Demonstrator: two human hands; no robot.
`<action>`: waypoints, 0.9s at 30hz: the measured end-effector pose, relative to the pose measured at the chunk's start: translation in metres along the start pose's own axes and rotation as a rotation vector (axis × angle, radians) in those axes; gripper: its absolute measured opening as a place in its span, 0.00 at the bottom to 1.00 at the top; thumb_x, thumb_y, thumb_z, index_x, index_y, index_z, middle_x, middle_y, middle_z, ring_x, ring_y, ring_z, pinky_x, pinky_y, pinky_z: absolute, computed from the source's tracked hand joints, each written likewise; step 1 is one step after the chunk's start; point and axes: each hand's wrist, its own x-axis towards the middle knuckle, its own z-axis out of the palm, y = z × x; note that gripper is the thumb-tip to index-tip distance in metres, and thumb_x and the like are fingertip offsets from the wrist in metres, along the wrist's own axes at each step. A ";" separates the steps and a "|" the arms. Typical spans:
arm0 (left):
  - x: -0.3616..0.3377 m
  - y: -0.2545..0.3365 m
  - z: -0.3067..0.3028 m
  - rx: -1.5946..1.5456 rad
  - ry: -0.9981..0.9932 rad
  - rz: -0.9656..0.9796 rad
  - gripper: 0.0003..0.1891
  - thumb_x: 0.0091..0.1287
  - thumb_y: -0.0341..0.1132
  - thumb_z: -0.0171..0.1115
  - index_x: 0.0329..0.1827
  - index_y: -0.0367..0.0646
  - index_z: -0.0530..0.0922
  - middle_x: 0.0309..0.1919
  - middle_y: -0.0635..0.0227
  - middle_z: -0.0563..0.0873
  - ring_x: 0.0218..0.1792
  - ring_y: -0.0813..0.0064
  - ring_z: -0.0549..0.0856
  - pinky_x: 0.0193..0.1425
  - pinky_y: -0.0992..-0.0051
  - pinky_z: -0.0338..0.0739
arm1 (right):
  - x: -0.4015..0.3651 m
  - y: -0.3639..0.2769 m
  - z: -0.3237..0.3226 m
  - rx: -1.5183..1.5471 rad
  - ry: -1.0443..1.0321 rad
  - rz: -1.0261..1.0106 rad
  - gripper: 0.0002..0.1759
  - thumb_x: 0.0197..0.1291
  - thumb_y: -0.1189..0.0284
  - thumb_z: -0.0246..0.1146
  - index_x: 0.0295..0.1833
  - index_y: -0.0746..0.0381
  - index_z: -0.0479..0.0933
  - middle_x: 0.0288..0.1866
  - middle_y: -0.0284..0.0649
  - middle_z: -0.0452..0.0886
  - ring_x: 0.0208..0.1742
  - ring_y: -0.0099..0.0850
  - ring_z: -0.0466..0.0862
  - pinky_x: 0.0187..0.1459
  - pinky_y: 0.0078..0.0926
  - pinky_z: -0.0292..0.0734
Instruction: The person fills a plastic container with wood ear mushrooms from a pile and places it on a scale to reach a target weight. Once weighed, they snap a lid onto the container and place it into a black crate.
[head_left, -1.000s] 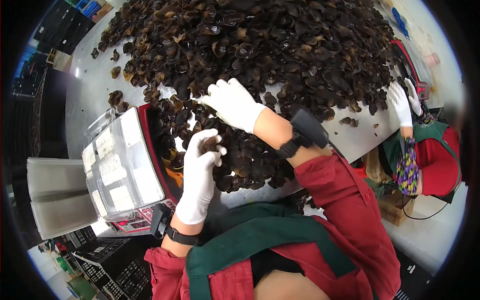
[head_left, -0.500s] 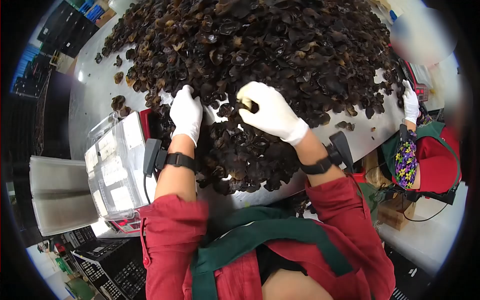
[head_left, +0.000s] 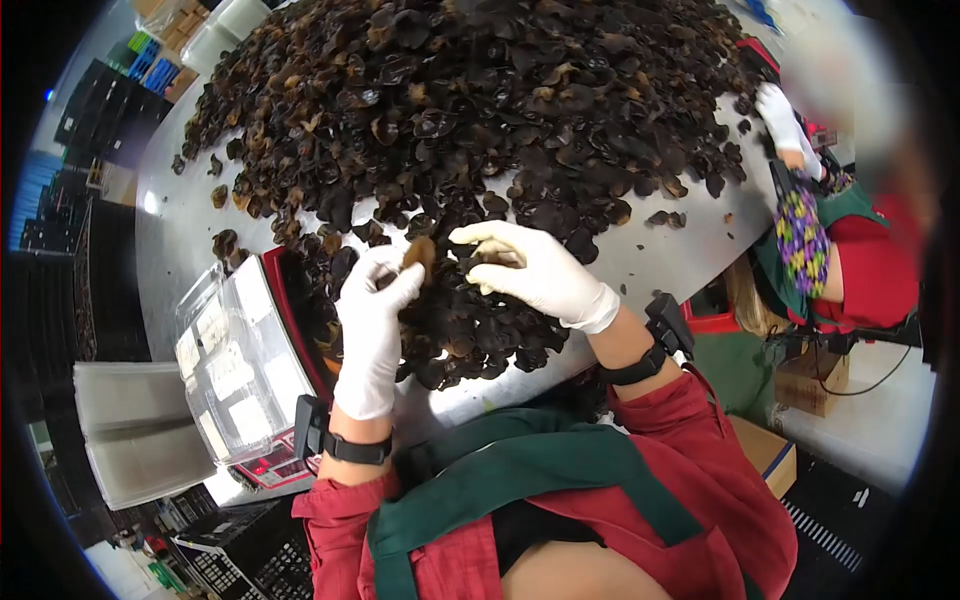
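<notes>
A brown piece of fungus (head_left: 420, 256) is pinched between the thumb and fingers of my left hand (head_left: 370, 320), which wears a white glove. To its right, my right hand (head_left: 540, 275), also gloved in white, has its thumb and fingers curved apart, with dark pieces behind the gap and nothing visibly held. Both hands are over a smaller cluster of dark fungus (head_left: 465, 335) near the table's front edge. Beyond them lies a large heap of dark brown fungus (head_left: 480, 110).
The metal table (head_left: 165, 230) carries a scale (head_left: 285, 300) at left with clear plastic containers (head_left: 225, 350) on it. Stacked clear trays (head_left: 140, 430) stand beside it. At right, a co-worker's gloved hand (head_left: 780, 118) is near the heap. A cardboard box (head_left: 810, 380) sits below.
My left hand has drawn back and now holds a brown piece. My right hand has opened and moved slightly lower. The co-worker's hand has shifted, and the whole view has tilted slightly.
</notes>
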 end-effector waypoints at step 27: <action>-0.112 0.013 0.006 0.329 -0.798 -0.114 0.18 0.76 0.32 0.59 0.66 0.35 0.76 0.58 0.61 0.84 0.62 0.71 0.81 0.70 0.70 0.73 | -0.148 -0.008 -0.069 -0.909 0.183 0.203 0.10 0.56 0.71 0.69 0.39 0.64 0.77 0.34 0.47 0.84 0.39 0.46 0.85 0.42 0.36 0.78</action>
